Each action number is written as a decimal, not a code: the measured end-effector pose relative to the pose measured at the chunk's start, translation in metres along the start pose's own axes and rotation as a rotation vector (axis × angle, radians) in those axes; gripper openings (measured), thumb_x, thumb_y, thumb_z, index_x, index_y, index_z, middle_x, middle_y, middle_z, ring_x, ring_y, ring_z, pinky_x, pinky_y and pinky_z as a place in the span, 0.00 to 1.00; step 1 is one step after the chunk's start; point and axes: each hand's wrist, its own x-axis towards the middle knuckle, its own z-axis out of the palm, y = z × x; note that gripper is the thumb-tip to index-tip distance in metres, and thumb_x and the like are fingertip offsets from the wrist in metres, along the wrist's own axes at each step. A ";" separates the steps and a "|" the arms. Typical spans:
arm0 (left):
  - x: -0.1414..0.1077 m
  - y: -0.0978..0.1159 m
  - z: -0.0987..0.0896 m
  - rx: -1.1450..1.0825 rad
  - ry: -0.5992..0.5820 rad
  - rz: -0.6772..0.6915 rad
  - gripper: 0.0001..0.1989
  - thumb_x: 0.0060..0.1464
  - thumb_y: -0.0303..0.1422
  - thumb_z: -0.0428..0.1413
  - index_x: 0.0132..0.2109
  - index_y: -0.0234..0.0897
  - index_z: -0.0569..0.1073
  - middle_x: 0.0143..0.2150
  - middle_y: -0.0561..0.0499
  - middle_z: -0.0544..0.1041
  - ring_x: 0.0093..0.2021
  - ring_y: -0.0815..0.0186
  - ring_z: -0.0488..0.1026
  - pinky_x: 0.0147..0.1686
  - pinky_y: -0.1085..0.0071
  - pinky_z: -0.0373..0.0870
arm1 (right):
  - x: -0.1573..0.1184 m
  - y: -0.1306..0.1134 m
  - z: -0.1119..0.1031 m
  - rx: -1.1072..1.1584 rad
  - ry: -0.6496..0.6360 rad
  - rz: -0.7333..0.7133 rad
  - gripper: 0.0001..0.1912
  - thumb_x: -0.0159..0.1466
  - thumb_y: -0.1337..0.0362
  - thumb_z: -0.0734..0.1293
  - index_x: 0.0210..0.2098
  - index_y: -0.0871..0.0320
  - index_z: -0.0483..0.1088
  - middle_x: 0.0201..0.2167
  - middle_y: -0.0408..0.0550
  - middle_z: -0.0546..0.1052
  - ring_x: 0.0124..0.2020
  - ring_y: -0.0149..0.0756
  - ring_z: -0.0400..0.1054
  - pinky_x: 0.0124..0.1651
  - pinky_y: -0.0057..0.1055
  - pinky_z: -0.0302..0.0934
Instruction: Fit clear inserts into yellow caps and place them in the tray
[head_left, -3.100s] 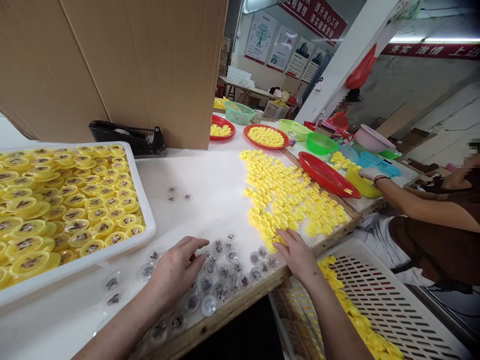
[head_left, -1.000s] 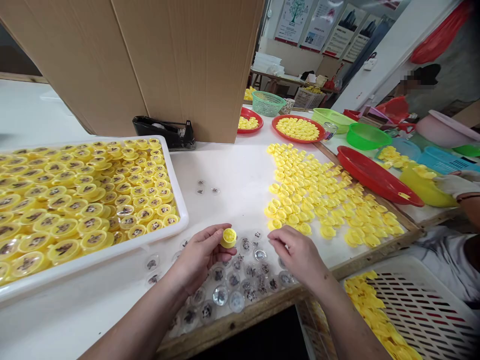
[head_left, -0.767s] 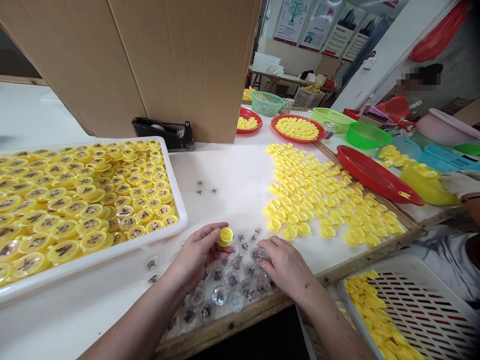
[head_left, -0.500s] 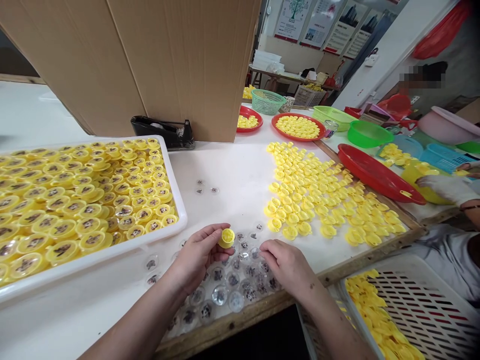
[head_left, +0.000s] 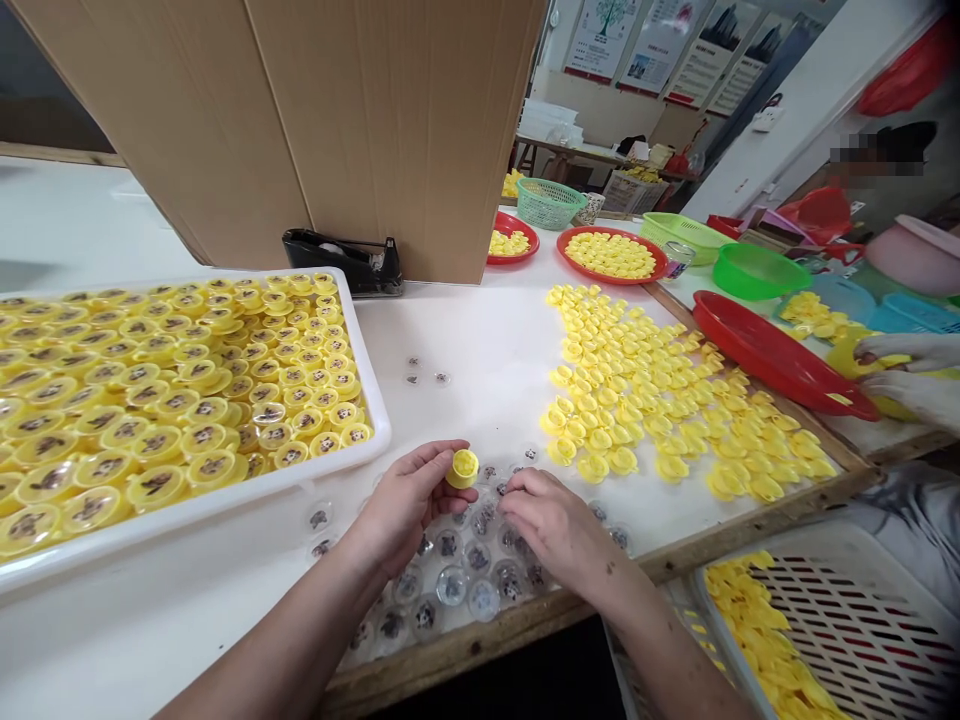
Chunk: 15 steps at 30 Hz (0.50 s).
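Observation:
My left hand [head_left: 405, 505] pinches a small round yellow plastic cup [head_left: 463, 468] between thumb and fingers, its hollow side facing up toward me. Just to the right, my right hand [head_left: 555, 525] has its fingertips drawn together above the clear plastic discs; whatever is between them is hidden. Several of these clear round discs [head_left: 451, 586] with small dark animal pictures lie spread beneath both hands, near the table's front edge. To the left stands a white tray [head_left: 381, 420] packed with yellow cups that carry similar pictures.
Loose yellow pieces [head_left: 630, 380] cover the table on the right. A black tape dispenser [head_left: 345, 262] stands before a large cardboard box [head_left: 390, 120]. Red plates [head_left: 780, 355] and baskets lie beyond. A co-worker's gloved hand [head_left: 915, 370] is at far right, above a white crate [head_left: 840, 600].
My right hand has moved slightly left, closer to the yellow cup. The left hand still holds the cup. The whole view has shifted a little, and the co-worker's hands have moved.

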 end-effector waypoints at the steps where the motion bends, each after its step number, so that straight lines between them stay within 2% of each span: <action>1: 0.000 0.000 0.000 -0.003 -0.001 0.000 0.14 0.54 0.33 0.56 0.48 0.32 0.71 0.35 0.45 0.75 0.28 0.68 0.75 0.28 0.75 0.71 | 0.000 0.002 0.000 0.017 0.018 0.007 0.10 0.62 0.74 0.60 0.33 0.56 0.70 0.34 0.46 0.70 0.37 0.36 0.65 0.40 0.32 0.62; 5: 0.000 0.000 0.000 -0.013 0.009 0.006 0.14 0.56 0.32 0.54 0.48 0.31 0.71 0.34 0.45 0.75 0.28 0.68 0.75 0.28 0.76 0.70 | 0.003 0.003 -0.007 0.065 0.074 0.026 0.10 0.63 0.75 0.58 0.36 0.56 0.67 0.35 0.46 0.70 0.37 0.34 0.66 0.41 0.30 0.62; 9: 0.002 0.002 -0.003 -0.022 0.043 0.053 0.12 0.57 0.33 0.53 0.47 0.32 0.71 0.34 0.46 0.75 0.29 0.68 0.75 0.27 0.77 0.69 | 0.010 -0.008 -0.007 -0.028 -0.030 -0.021 0.16 0.59 0.78 0.60 0.40 0.55 0.70 0.38 0.47 0.69 0.40 0.37 0.65 0.42 0.33 0.61; 12: 0.003 0.004 -0.005 -0.024 0.063 0.080 0.12 0.57 0.33 0.52 0.46 0.32 0.71 0.33 0.47 0.74 0.29 0.68 0.75 0.27 0.77 0.69 | 0.017 -0.014 -0.002 -0.074 -0.099 -0.036 0.14 0.58 0.78 0.61 0.35 0.56 0.73 0.36 0.49 0.70 0.40 0.40 0.63 0.42 0.35 0.59; 15: 0.004 0.004 -0.006 -0.026 0.058 0.077 0.12 0.57 0.34 0.52 0.46 0.32 0.71 0.34 0.46 0.75 0.28 0.68 0.75 0.27 0.77 0.69 | 0.020 -0.013 0.001 -0.011 -0.088 -0.015 0.12 0.61 0.76 0.61 0.31 0.56 0.73 0.32 0.48 0.70 0.38 0.38 0.64 0.41 0.35 0.60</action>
